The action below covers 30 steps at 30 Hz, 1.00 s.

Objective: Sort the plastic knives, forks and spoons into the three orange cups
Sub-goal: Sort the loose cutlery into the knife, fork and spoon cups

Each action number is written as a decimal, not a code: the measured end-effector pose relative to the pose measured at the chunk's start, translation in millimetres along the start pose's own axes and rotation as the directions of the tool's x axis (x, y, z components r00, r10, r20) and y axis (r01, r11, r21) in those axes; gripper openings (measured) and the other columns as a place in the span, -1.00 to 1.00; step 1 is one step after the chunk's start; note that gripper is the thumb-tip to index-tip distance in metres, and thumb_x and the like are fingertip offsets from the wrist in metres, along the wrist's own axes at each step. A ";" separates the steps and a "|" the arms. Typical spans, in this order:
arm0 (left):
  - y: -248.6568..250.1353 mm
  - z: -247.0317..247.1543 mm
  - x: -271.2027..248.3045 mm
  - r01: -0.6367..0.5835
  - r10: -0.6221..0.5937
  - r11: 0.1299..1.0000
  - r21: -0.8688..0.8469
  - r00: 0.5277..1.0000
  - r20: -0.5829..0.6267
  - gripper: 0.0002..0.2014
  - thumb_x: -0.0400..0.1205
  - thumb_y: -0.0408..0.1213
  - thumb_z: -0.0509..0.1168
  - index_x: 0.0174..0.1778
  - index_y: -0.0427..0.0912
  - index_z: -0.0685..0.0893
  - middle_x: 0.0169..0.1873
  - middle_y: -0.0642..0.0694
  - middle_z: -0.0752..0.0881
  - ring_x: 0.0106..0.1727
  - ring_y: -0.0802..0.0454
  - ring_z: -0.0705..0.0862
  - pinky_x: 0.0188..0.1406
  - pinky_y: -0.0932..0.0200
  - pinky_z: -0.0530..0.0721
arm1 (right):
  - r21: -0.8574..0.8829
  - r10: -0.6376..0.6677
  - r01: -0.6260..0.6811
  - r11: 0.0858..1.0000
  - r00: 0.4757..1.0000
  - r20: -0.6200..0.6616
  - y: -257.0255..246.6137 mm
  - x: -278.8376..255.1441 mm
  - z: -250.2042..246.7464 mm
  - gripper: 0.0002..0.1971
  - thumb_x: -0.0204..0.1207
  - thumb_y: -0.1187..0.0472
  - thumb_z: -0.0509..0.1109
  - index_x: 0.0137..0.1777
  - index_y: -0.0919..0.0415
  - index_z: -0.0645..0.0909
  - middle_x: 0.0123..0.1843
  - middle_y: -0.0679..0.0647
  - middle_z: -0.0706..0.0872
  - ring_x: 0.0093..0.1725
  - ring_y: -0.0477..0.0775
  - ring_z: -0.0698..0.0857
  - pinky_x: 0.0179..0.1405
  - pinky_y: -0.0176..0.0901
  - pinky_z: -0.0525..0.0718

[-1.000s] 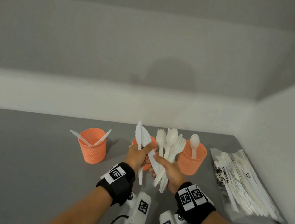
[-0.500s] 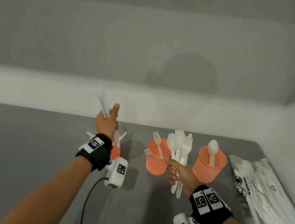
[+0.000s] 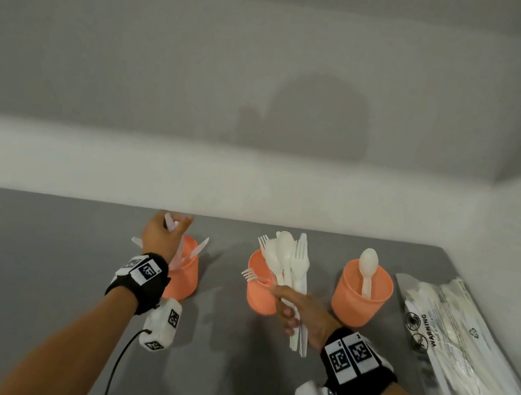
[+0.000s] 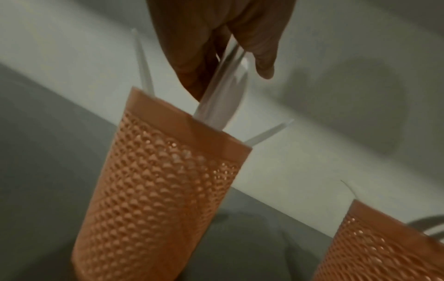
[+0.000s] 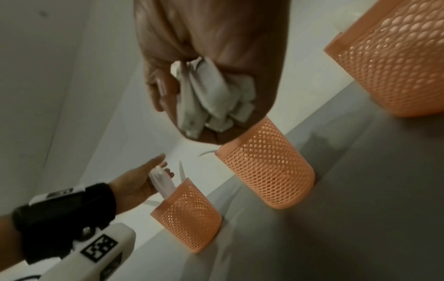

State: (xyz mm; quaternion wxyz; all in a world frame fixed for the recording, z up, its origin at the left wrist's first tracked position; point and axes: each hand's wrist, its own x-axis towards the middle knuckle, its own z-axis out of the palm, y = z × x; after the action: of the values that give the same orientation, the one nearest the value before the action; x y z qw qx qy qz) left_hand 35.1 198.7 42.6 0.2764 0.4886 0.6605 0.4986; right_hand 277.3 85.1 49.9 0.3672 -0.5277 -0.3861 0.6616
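Note:
Three orange mesh cups stand in a row on the grey table. My left hand (image 3: 177,228) hovers over the left cup (image 3: 184,278) with its fingers stretched out. Blurred white knives (image 4: 223,91) slide from the palm into that cup, which holds other knives (image 3: 199,249). My right hand (image 3: 283,306) grips a bundle of forks and spoons (image 3: 289,265) by the handles, upright, in front of the middle cup (image 3: 256,294). That cup holds forks (image 3: 250,274). A single spoon (image 3: 367,272) stands in the right cup (image 3: 359,301).
A clear plastic bag of more white cutlery (image 3: 469,349) lies at the table's right end, against the side wall. A pale wall runs just behind the cups. Bare grey table (image 3: 15,258) stretches to the left and in front.
My left hand carried the knives left from the bundle to the left cup, came down over it, and its fingers have straightened. The right hand keeps the forks and spoons by the middle cup.

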 end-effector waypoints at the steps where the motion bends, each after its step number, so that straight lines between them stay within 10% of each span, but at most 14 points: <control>1: 3.7 -1.4 -0.8 -0.035 0.035 0.999 0.012 0.999 -0.016 -0.71 0.56 -0.17 0.38 0.02 -0.35 0.64 -0.13 -0.18 0.68 -0.03 -0.09 0.63 0.01 0.11 0.53 | -0.014 0.002 -0.002 1.000 1.000 -0.009 1.5 -0.5 0.7 -0.63 0.58 0.22 0.30 -0.48 -0.01 0.62 -0.66 -0.06 0.35 -0.71 -0.16 0.28 -0.67 -0.34 0.33; 4: 22.6 -8.1 -9.3 -0.205 0.211 0.977 0.056 0.969 -0.131 -0.68 0.58 -0.20 0.35 0.17 -0.33 0.62 0.14 -0.20 0.64 0.19 -0.04 0.59 0.19 0.31 0.40 | -0.052 -0.001 -0.001 0.999 0.999 -0.052 6.8 -2.2 2.1 -0.74 0.58 0.25 0.31 -0.36 0.12 0.49 -0.66 -0.06 0.39 -0.70 -0.14 0.34 -0.63 -0.30 0.43; 8: 60.1 -2.8 -51.1 -0.301 0.282 0.936 -0.180 0.951 -0.124 -0.82 0.64 -0.33 0.26 0.11 -0.28 0.63 -0.04 -0.05 0.67 -0.07 0.29 0.61 0.02 0.41 0.50 | -0.128 -0.099 0.074 0.989 0.974 -0.203 11.2 -5.3 7.3 -0.76 0.54 0.28 0.32 -0.36 0.18 0.44 -0.65 -0.06 0.41 -0.67 -0.10 0.38 -0.61 -0.26 0.47; 11: 72.9 16.2 -94.6 -0.049 0.104 0.950 -0.308 0.981 0.166 -0.75 0.60 -0.29 0.32 0.19 -0.17 0.52 -0.14 0.05 0.64 -0.14 0.31 0.62 -0.20 0.56 0.55 | -0.295 -0.255 0.151 0.944 0.899 -0.356 12.7 -6.4 11.9 -0.80 0.49 0.28 0.35 -0.35 0.13 0.47 -0.54 -0.01 0.50 -0.55 -0.01 0.48 -0.55 -0.28 0.45; 14: 73.1 44.0 -133.5 0.267 -0.100 0.930 -0.253 0.846 0.524 -0.47 0.44 -0.13 0.49 0.24 -0.20 0.44 -0.03 -0.08 0.69 -0.06 0.13 0.69 -0.10 0.35 0.65 | -0.453 -0.369 0.182 0.873 0.853 -0.369 16.2 -7.3 16.3 -0.86 0.44 0.17 0.36 -0.02 0.11 0.61 -0.21 0.10 0.71 -0.18 0.18 0.68 -0.30 -0.27 0.47; 18: 72.0 75.2 -153.5 0.447 -0.215 0.824 -0.348 0.816 0.537 -0.37 0.24 -0.21 0.57 0.23 -0.26 0.57 0.03 -0.20 0.75 0.04 -0.11 0.73 -0.12 0.15 0.71 | -0.715 -0.405 0.080 0.694 0.865 -0.296 20.7 -14.4 23.2 -0.57 0.54 0.13 0.30 0.39 0.20 0.43 0.05 0.17 0.77 0.06 0.20 0.73 -0.16 -0.19 0.51; 23: 82.7 76.5 -150.5 0.472 -0.202 0.814 -0.338 0.777 0.597 -0.98 0.46 -0.42 0.39 -0.23 -0.25 0.71 -0.32 -0.15 0.74 -0.24 -0.07 0.69 -0.25 0.16 0.68 | -0.477 -0.385 0.283 0.832 0.914 -0.128 13.0 -27.2 4.9 -0.66 0.40 0.33 0.43 0.16 0.09 0.56 -0.23 -0.09 0.73 -0.32 -0.20 0.68 -0.31 -0.30 0.56; 30: 92.1 75.2 -158.0 0.436 -0.056 0.841 -0.321 0.660 0.749 -0.89 0.57 -0.36 0.30 -0.24 -0.26 0.68 -0.34 -0.12 0.72 -0.39 0.06 0.68 -0.42 0.26 0.67 | -0.029 -0.008 0.012 1.000 0.989 0.148 -8.2 -51.6 -10.1 -0.84 0.60 0.24 0.26 -0.21 0.22 0.57 -0.54 0.02 0.63 -0.50 -0.10 0.62 -0.43 -0.33 0.59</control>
State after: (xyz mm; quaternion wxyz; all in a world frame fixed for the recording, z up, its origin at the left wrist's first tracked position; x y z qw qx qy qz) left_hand 191.7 84.7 82.5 0.6882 0.4620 0.4188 0.3709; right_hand 296.9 43.8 77.2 0.3330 -0.4807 -0.4246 0.6912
